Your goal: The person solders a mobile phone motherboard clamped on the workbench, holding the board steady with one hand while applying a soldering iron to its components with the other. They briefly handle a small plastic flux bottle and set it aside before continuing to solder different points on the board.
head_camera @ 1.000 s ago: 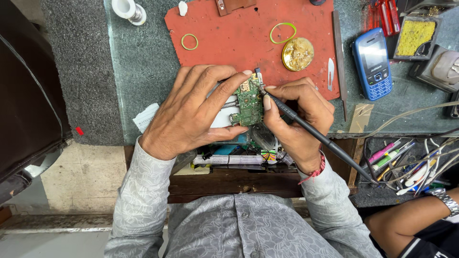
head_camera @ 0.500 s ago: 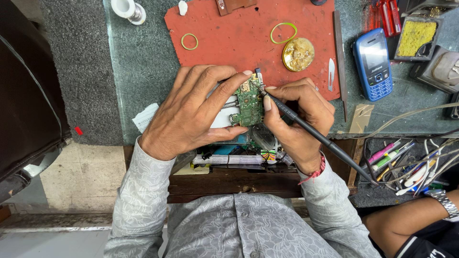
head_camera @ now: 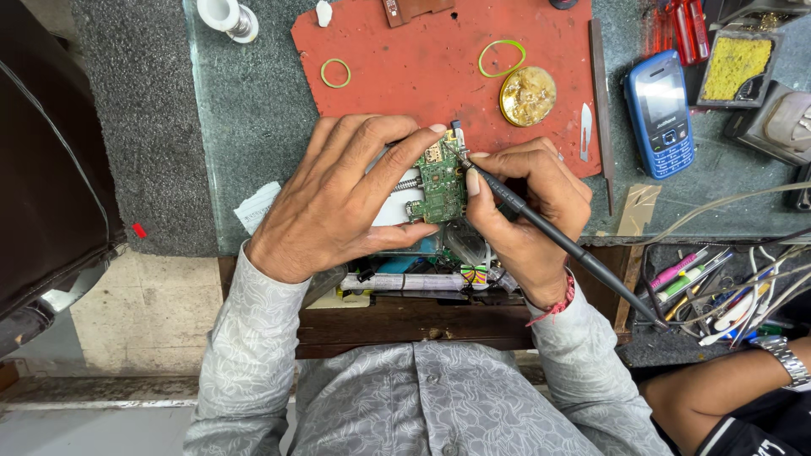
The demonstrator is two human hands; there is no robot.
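Left hand [head_camera: 338, 203]: fingers narrow, clamped on the edges of a small green circuit board [head_camera: 441, 186], held face-up at the near edge of the red mat [head_camera: 422, 59] on the worktop [head_camera: 245, 118], steadied for the tip. Right hand [head_camera: 528, 211]: fingers closed pen-style on a black soldering iron [head_camera: 541, 224], tip touching the board's far right corner. Right of the mat: blue keypad phone [head_camera: 661, 114]; on the mat: round brass tin [head_camera: 527, 95], two green rubber bands [head_camera: 334, 73].
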